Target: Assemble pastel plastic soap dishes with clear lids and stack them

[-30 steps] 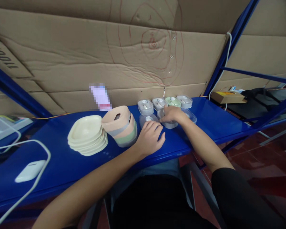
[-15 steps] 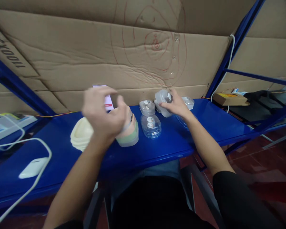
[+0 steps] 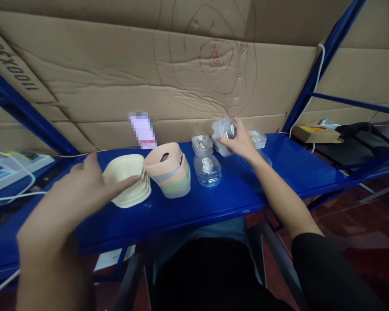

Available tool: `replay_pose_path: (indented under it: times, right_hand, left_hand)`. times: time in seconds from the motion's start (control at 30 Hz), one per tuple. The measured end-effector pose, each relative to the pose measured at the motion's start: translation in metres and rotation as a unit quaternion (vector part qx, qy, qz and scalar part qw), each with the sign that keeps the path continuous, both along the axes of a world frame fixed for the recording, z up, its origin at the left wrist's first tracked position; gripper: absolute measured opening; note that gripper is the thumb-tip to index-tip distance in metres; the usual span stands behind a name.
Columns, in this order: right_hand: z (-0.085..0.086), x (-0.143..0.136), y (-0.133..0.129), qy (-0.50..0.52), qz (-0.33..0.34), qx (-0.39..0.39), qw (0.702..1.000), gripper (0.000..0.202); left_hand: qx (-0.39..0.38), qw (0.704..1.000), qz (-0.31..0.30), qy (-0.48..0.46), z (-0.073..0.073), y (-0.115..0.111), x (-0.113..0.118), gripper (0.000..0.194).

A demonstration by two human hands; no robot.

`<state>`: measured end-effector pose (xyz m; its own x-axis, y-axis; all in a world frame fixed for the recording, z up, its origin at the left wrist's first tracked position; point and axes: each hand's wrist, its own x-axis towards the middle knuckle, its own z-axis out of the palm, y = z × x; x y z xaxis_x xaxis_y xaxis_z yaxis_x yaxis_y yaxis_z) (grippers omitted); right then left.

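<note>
My left hand (image 3: 81,185) is at the left, thumb stretched apart from the fingers. Its thumb passes in front of a stack of cream bowls (image 3: 136,194), and I see nothing in its grip. Beside that stack stand nested pink, grey and green containers (image 3: 168,172), the top one with a dark slot. At the back right, my right hand (image 3: 241,140) is closed around a clear plastic container (image 3: 223,129). Several clear lids (image 3: 207,170) with round stickers lie stacked in front of it. Another clear stack (image 3: 202,145) is to its left, and one more (image 3: 258,139) to its right.
A phone (image 3: 143,131) leans against the cardboard wall (image 3: 116,86) behind the blue table (image 3: 168,220). White cables (image 3: 19,196) run along the left side. Blue shelf posts (image 3: 324,65) frame both sides, and a small cardboard box (image 3: 317,134) stands beyond the right one.
My left hand has moved left and down, away from the pink containers and over beside the cream bowls. My right hand stays on the clear container, almost unmoved.
</note>
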<state>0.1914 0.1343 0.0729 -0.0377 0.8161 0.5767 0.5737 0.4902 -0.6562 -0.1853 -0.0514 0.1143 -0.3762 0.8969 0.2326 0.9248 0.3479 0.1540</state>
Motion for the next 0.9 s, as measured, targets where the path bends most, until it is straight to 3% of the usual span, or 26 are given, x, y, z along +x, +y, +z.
replay_pose_path:
  times: [0.07,0.17,0.27,0.43,0.6,0.8,0.9]
  right_hand:
    - [-0.002,-0.001,0.001,0.008,-0.001,-0.002,1.000,0.114]
    - [-0.003,-0.002,0.002,0.009,-0.006,-0.008,1.000,0.114]
    - [-0.003,-0.003,0.001,0.002,-0.008,-0.015,1.000,0.116]
    - [-0.001,-0.004,0.000,-0.004,-0.011,-0.013,1.000,0.120]
    - [-0.002,-0.005,0.000,-0.001,-0.012,-0.011,1.000,0.120]
    - [-0.005,-0.005,0.002,0.010,-0.009,-0.001,1.000,0.114]
    - [0.002,-0.001,0.000,0.013,0.012,0.011,1.000,0.112]
  left_hand:
    - [-0.035,0.998,0.032,0.043,-0.004,-0.010,0.022,0.116]
    - [-0.035,0.993,0.073,0.080,-0.007,-0.016,0.052,0.104]
    - [-0.030,0.989,0.090,0.111,-0.009,-0.015,0.066,0.096]
    - [-0.016,0.989,0.094,0.111,-0.016,-0.013,0.058,0.092]
    - [0.033,0.994,0.087,0.058,-0.021,-0.011,0.048,0.105]
    - [0.110,0.983,0.141,-0.032,-0.006,-0.015,0.049,0.117]
    - [0.214,0.967,0.116,-0.068,0.000,-0.027,0.043,0.118]
